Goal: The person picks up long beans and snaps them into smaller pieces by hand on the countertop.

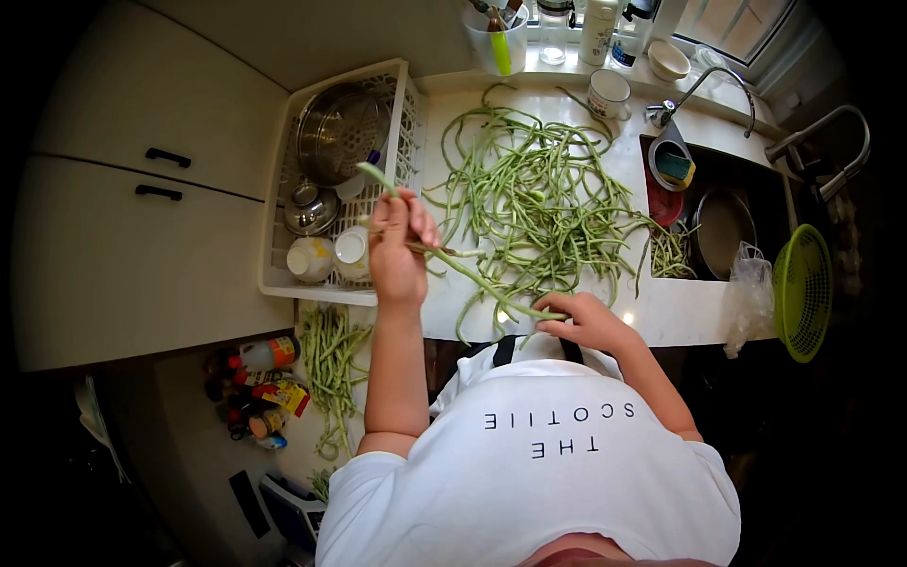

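A long green bean stretches slantwise between my two hands, above the front edge of the white counter. My left hand, raised by the dish rack, has its fingers closed around the bean, and a thin brownish strand also shows at the fingers. My right hand pinches the bean's lower end near my shirt. Behind the hands, a large tangled pile of long green beans covers the middle of the counter. More beans lie in a bundle at the lower left.
At the left stands a white dish rack with a steel pot and bowls. The sink at the right holds a pan and some beans. Beside it are a plastic bag and a green basket. A mug stands behind the pile.
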A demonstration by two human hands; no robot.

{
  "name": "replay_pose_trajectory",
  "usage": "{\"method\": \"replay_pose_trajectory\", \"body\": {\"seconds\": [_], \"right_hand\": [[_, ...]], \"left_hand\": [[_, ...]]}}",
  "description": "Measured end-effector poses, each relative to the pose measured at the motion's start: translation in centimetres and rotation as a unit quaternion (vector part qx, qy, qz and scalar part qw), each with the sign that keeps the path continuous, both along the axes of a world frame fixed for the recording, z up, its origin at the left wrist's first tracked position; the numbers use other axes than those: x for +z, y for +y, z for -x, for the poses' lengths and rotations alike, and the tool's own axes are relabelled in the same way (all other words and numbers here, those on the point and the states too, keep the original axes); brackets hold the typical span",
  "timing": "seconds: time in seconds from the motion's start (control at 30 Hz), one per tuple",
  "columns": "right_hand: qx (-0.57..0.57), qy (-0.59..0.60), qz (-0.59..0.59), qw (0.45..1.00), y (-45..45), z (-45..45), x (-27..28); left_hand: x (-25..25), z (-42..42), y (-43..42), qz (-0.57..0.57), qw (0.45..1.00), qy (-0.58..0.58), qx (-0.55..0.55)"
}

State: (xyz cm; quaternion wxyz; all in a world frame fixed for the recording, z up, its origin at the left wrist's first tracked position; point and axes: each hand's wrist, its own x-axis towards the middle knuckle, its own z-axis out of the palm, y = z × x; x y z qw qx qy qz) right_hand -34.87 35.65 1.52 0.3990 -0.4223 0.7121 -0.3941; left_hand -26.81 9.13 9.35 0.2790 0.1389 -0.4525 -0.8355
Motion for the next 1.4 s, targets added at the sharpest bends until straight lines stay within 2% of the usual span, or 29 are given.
{"method": "replay_pose_trajectory", "body": {"seconds": [0.03, 0.07, 0.13, 0.17, 0.2, 0.27, 0.3, 0.33, 0.4, 0.43, 0.47, 0.5, 0.53, 0.6, 0.63, 0.7, 0.73, 0.83, 0.9, 0.93, 0.97, 1.0, 1.03, 1.07, 1.17, 1.23, 1.27, 1.33, 1.4], "right_hand": [[-0.03, -0.051, -0.005, 0.998, 0.3, 0.2, 0.0], [-0.033, -0.053, -0.009, 0.998, 0.6, 0.6, -0.6], [-0.018, -0.016, 0.044, 0.999, 0.6, 1.6, -2.5], [-0.037, 0.039, 0.081, 0.995, 0.3, 1.8, -2.7], [-0.039, 0.04, 0.077, 0.995, 0.0, 2.1, -3.1], [-0.044, 0.114, 0.101, 0.987, -0.8, 2.9, -4.2], [-0.032, 0.114, 0.037, 0.992, -1.2, 3.5, -4.9], [-0.032, 0.115, 0.036, 0.992, -1.7, 4.1, -5.3], [-0.108, 0.186, 0.11, 0.97, -2.9, 5.2, -6.1], [-0.108, 0.186, 0.11, 0.97, -3.8, 6.0, -6.7], [-0.167, 0.24, 0.122, 0.948, -4.9, 6.9, -7.5], [-0.224, 0.292, 0.134, 0.92, -6.0, 8.0, -8.4], [-0.224, 0.291, 0.134, 0.92, -7.1, 9.1, -9.6], [-0.273, 0.339, 0.076, 0.897, -9.3, 11.1, -11.6], [-0.272, 0.339, 0.077, 0.897, -10.2, 11.7, -11.8], [-0.186, 0.372, -0.117, 0.902, -11.6, 12.5, -11.8], [-0.185, 0.375, -0.113, 0.901, -11.9, 12.6, -11.8], [-0.187, 0.364, -0.153, 0.9, -12.1, 12.7, -11.0], [-0.303, 0.335, -0.061, 0.89, -10.9, 11.9, -9.3], [-0.301, 0.338, -0.062, 0.889, -10.4, 11.6, -7.7], [-0.343, 0.279, -0.022, 0.897, -9.7, 11.1, -5.9], [-0.383, 0.219, 0.018, 0.897, -9.1, 10.7, -4.7], [-0.387, 0.269, 0.083, 0.878, -8.5, 10.2, -3.9], [-0.387, 0.272, 0.082, 0.877, -7.7, 9.5, -3.0], [-0.35, 0.238, 0.124, 0.897, -6.5, 6.2, 1.3], [-0.254, 0.24, 0.287, 0.892, -6.2, 4.4, 2.4], [-0.256, 0.24, 0.287, 0.891, -6.1, 3.8, 2.8], [-0.19, 0.35, 0.342, 0.851, -6.0, 3.0, 3.4], [-0.161, 0.353, 0.342, 0.856, -5.2, 2.5, 3.6]], "left_hand": [[1.0, -0.4, -0.3, -0.003, 1.0, 0.002, 0.023], [1.5, -1.2, -1.6, 0.018, 0.999, 0.029, 0.018], [4.0, -3.3, -3.6, 0.037, 0.994, 0.074, 0.077], [5.6, -4.6, -4.6, 0.008, 0.988, 0.124, 0.091], [7.5, -6.2, -5.7, 0.009, 0.979, 0.185, 0.083], [10.8, -9.2, -7.4, -0.019, 0.956, 0.289, 0.049], [12.3, -10.7, -7.9, -0.009, 0.95, 0.301, 0.078], [13.6, -12.0, -8.1, 0.002, 0.944, 0.313, 0.108], [15.6, -13.8, -7.9, -0.016, 0.938, 0.346, -0.003], [16.1, -14.0, -7.3, -0.021, 0.933, 0.36, -0.006], [16.0, -14.1, -6.9, -0.022, 0.933, 0.359, -0.006], [16.0, -14.3, -6.7, -0.009, 0.94, 0.34, -0.005], [16.0, -14.4, -6.6, 0.005, 0.947, 0.321, -0.003], [14.5, -14.0, -6.6, 0.013, 0.952, 0.305, 0.002], [13.5, -13.0, -6.1, 0.002, 0.964, 0.267, 0.014], [11.0, -11.0, -4.7, 0.012, 0.986, 0.157, 0.062], [9.8, -9.9, -3.5, 0.032, 0.991, 0.085, 0.097], [7.3, -7.6, -0.4, 0.08, 0.995, -0.003, 0.054], [5.3, -6.9, 0.6, 0.084, 0.995, -0.03, 0.054], [4.4, -6.6, 0.9, 0.091, 0.992, -0.077, 0.035], [3.5, -6.2, 1.3, 0.097, 0.988, -0.123, 0.015], [2.4, -5.7, 1.5, 0.094, 0.988, -0.121, 0.014], [1.4, -5.1, 1.7, 0.09, 0.985, -0.149, 0.0], [0.7, -4.3, 2.0, 0.087, 0.98, -0.177, -0.014], [-0.8, -1.4, 4.2, 0.121, 0.973, -0.192, -0.035], [-1.6, 0.1, 5.7, 0.125, 0.974, -0.184, -0.048], [-1.9, 0.6, 6.4, 0.129, 0.974, -0.177, -0.06], [-1.6, 0.9, 6.9, 0.112, 0.977, -0.171, -0.067], [-1.9, 1.0, 6.9, 0.163, 0.965, -0.189, -0.077]]}}
